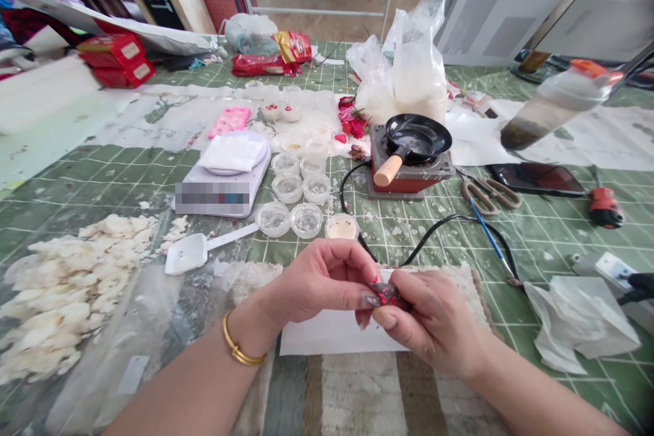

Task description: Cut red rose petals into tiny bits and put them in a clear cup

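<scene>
Over a white sheet of paper [337, 337], my left hand [327, 279] and my right hand [434, 320] meet with fingertips pinched together. Between them is a small dark piece with bright red bits [388, 293], which looks like dried flower. Fingers cover much of it, so its full shape is hidden. The paper lies on a striped cloth mat [362, 395]. Just beyond my left hand stands a small clear cup with cream-coloured contents [342, 227]. Clear plastic cups [306, 219] stand in rows behind it.
A black pan [419, 136] rests on a small stove [409, 180], its cord curving across the table. Left are a scale [255, 184], white scoop [189, 254] and pale flakes [76, 286]. Right are scissors [490, 195], a phone [536, 178] and crumpled tissue [582, 320]. Red roses [351, 117] lie behind.
</scene>
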Motion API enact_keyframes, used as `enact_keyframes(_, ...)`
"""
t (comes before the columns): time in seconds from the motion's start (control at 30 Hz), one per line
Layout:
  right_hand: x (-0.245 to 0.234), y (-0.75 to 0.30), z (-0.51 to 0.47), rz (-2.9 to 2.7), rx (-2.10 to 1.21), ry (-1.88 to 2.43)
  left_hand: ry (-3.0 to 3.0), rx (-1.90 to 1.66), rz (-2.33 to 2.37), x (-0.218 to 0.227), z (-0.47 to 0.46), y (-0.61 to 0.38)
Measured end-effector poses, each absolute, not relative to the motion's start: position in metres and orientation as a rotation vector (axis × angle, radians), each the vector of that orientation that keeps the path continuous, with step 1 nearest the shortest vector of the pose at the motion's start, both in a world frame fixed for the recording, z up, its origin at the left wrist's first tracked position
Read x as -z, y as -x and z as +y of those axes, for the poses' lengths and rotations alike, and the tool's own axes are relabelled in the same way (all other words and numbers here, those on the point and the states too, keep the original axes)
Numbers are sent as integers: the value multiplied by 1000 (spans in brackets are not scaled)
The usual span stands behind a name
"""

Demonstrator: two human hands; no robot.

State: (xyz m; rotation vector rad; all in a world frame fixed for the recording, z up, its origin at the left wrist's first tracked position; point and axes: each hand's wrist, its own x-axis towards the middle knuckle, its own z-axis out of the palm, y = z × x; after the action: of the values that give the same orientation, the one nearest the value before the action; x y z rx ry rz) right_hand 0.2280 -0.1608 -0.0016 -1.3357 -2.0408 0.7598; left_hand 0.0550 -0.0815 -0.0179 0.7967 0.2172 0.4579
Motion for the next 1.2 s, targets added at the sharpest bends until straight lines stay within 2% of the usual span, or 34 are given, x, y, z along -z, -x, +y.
enact_keyframes(0.67, 3, -227, -162, -2019, -768, 1226, -799, -450, 173, 19, -81, -56)
enact_keyframes(0.97, 5, -229, -161, -2047, -700, 1383, -847, -542, 206, 19, -80, -58)
enact_keyframes(1.2, 4, -228, -160, -2057, -660, 1334, -833, -520, 216, 18, -80, -56)
